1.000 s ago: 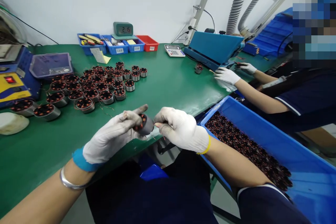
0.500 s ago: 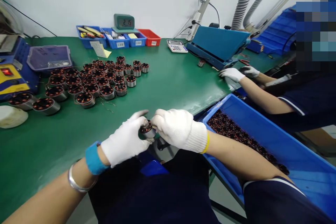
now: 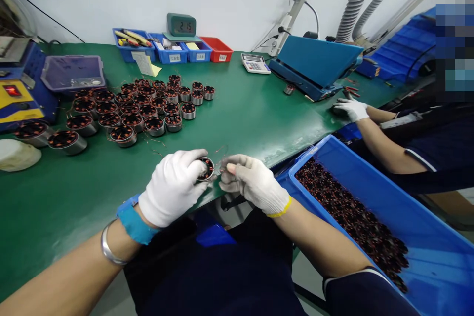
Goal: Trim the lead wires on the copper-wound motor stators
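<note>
My left hand, in a white glove, is closed round a stator, a short metal ring with black and copper windings inside. Its open face is tilted up toward me at the table's front edge. Just to the right, my right hand has its gloved fingers pinched together, a bare thumb tip showing. A thin copper wire curls up between the hands and seems to run into that pinch. Several similar stators stand grouped on the green table to the left, fine wire ends sticking out.
A blue bin at my right holds many dark copper-wound parts. Along the wall are small blue trays, a red tray, a clock and a calculator. Farther right, a co-worker's gloved hand rests near a teal machine.
My left hand has turned the stator so its open face shows more. The right hand has drawn slightly away from it to the right. The co-worker's hands have shifted right.
</note>
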### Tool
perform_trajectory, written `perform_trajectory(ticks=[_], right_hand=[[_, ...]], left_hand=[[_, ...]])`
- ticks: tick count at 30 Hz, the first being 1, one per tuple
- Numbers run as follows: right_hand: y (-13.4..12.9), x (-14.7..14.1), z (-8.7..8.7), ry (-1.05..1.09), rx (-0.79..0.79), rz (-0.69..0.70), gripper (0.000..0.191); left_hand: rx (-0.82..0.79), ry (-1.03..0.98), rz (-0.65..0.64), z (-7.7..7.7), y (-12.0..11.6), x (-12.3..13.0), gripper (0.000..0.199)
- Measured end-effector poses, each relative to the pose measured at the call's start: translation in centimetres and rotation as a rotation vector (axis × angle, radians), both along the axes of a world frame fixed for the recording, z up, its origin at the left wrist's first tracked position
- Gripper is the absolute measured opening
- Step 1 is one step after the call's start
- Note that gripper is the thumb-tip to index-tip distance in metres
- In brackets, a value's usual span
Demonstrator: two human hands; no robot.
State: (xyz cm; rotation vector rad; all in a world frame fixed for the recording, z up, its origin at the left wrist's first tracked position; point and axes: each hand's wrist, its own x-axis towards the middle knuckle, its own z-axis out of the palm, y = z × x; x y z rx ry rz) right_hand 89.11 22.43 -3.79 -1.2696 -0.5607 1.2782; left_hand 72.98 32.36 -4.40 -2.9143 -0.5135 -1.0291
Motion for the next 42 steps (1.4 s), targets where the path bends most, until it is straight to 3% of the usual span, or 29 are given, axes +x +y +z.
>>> perform_trajectory(ticks=[3,5,6,8,11,16,21,27,30,34,42], right_hand=[[-1.3,1.1,-0.4,-0.407,0.187,-0.291,0.030],[-1.9,1.7,-0.2,-0.838,0.408,-0.329,0.023],[-2.0,2.0,0.0,-1.043,0.520,-0.248,0.021],[-1.6,2.2,0.3,-1.362,0.679,0.042,0.021],[-0.1,2.3,0.2,-1.599,0.687,0.391,0.022],[1.4,2.4,-0.1,-1.757,0.431,0.622,0.038],[2.2,2.4,1.4,-1.906,0.341,0.732,0.049],[3.7,3.1,2.3,-1.723,0.249,0.769,0.041],[3.1,3.6,2.1,-1.621,0.156,0.665,0.035],[2.2,3.7,1.5,-1.558,0.175,0.536,0.045],[3.1,3.8,1.8,-1.603,0.170,0.757,0.034]], left_hand=[[-0.189,0.031,0.026,-0.1,0.3,0.1,0.013],[-0.285,0.091,0.010,-0.1,0.6,0.3,0.014],[-0.324,0.125,-0.004,-0.1,0.7,0.4,0.013],[-0.410,0.187,-0.041,-0.1,0.8,0.5,0.011],[-0.524,0.272,-0.069,-0.2,1.1,0.5,0.012],[-0.497,0.325,-0.042,-0.2,1.8,0.4,0.019],[-0.410,0.328,-0.116,0.1,2.4,0.3,0.017],[-0.379,0.381,-0.145,0.5,2.6,0.3,0.020],[-0.394,0.389,-0.124,0.6,2.5,0.4,0.019],[-0.399,0.388,-0.115,0.6,2.4,0.4,0.019],[-0.412,0.382,-0.130,0.8,2.5,0.3,0.018]])
